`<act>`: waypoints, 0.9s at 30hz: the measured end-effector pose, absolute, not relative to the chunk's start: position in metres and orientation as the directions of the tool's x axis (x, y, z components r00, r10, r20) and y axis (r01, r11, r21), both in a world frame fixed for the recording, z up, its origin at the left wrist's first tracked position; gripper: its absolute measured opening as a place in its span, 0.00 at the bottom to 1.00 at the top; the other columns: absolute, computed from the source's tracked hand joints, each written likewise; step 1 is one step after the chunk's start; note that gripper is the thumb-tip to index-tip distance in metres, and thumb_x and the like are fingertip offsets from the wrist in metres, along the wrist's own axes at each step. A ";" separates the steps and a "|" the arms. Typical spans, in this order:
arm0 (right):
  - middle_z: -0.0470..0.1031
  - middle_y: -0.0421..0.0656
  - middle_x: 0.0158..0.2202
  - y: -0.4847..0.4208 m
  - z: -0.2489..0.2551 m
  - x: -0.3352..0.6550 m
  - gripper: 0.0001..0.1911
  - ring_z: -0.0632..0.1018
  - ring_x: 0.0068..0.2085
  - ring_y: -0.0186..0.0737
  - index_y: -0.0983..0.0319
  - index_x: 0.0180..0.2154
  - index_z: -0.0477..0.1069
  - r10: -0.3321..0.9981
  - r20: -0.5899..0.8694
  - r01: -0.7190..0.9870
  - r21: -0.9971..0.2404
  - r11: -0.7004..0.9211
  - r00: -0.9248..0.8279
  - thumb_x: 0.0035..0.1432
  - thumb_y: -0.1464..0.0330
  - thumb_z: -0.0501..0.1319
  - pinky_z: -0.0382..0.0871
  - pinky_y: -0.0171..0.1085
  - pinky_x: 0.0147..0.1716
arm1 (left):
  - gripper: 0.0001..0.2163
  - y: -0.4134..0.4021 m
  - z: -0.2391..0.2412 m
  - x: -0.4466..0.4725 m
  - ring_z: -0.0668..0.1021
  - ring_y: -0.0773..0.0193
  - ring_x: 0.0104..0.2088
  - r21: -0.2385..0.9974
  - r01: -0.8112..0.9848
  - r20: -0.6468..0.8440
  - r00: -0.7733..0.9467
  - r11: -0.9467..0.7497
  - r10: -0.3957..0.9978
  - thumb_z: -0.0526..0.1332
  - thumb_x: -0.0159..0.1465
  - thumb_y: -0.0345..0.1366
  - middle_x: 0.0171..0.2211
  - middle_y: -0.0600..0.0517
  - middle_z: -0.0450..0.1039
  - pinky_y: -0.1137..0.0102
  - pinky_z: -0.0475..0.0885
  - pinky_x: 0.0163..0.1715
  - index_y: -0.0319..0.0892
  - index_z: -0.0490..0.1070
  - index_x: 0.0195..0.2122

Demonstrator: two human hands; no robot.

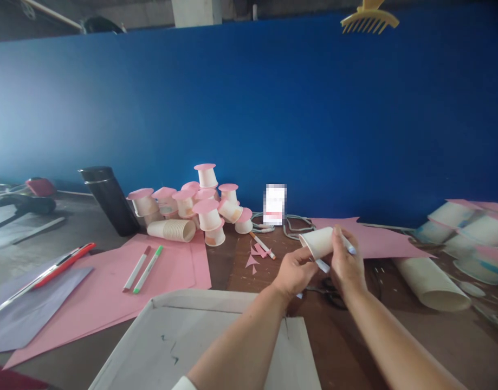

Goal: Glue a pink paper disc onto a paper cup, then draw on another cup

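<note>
My left hand pinches the rim side of a white paper cup, which lies tilted with its mouth to the left, above the brown table. My right hand is closed around the cup's base end and also grips a white pen with a blue tip that pokes out on the right. A small white strip hangs below the cup between the two hands. Black scissors lie on the table under my hands, partly hidden.
A pile of white cups with pink paper lids and a stack of cups lying on its side sit at the back. Pink paper sheets, two markers, a black flask, a white tray, a paper roll.
</note>
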State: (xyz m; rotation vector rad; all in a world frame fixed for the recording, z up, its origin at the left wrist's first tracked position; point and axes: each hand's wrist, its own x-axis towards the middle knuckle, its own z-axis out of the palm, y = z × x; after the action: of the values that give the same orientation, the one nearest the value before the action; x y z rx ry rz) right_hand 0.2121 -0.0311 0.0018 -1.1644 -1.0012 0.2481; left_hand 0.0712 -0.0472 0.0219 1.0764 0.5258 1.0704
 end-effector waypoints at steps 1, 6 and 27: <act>0.72 0.43 0.36 -0.031 0.002 0.212 0.27 0.75 0.35 0.40 0.60 0.47 0.65 0.633 0.513 0.304 -0.857 0.417 0.579 0.55 0.47 0.57 0.71 0.38 0.30 | 0.11 -0.047 0.021 0.071 0.77 0.53 0.38 0.895 -0.430 0.105 0.455 0.115 0.884 0.64 0.48 0.29 0.29 0.51 0.77 0.62 0.68 0.45 0.42 0.80 0.34; 0.73 0.44 0.38 -0.032 0.007 0.213 0.28 0.75 0.35 0.39 0.59 0.49 0.64 0.619 0.517 0.276 -0.851 0.447 0.591 0.55 0.47 0.57 0.71 0.39 0.32 | 0.10 -0.040 0.021 0.070 0.74 0.63 0.31 0.774 -0.571 0.061 0.498 0.274 0.865 0.64 0.51 0.32 0.31 0.49 0.76 0.70 0.68 0.36 0.38 0.78 0.34; 0.73 0.49 0.46 -0.064 0.026 0.173 0.21 0.75 0.43 0.44 0.58 0.58 0.63 0.565 0.820 0.739 -0.433 0.516 0.086 0.64 0.64 0.54 0.71 0.46 0.44 | 0.01 -0.014 0.011 0.057 0.71 0.71 0.24 0.208 -0.898 -0.234 0.340 0.389 0.911 0.61 0.58 0.29 0.24 0.52 0.69 0.76 0.71 0.26 0.37 0.70 0.30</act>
State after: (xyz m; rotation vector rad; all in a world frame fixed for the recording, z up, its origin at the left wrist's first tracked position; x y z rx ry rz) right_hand 0.1728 -0.0641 0.0261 -1.1472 -1.5863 -0.1846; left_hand 0.0569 -0.0144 0.0107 0.0453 0.3347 1.1771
